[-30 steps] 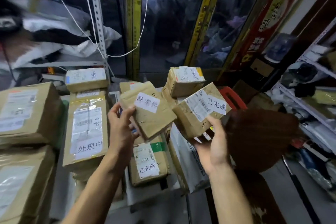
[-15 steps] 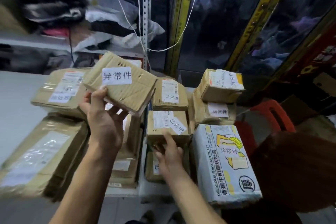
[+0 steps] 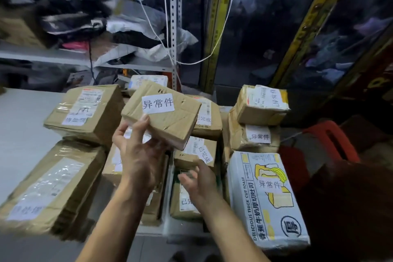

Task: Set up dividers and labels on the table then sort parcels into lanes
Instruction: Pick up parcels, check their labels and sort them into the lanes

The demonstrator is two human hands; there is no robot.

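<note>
One flat parcel (image 3: 161,114) labelled 异常件 sits raised over the middle stacks, pinched at its near corner by the left hand (image 3: 138,153). Right hand (image 3: 198,181) hangs loose-fingered, holding nothing. Likely light and stiff; best gripped across its short edges.

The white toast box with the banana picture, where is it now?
In the head view, the white toast box lies at the lower right, on the table's right edge, beside the right hand and below two stacked brown parcels.
</note>
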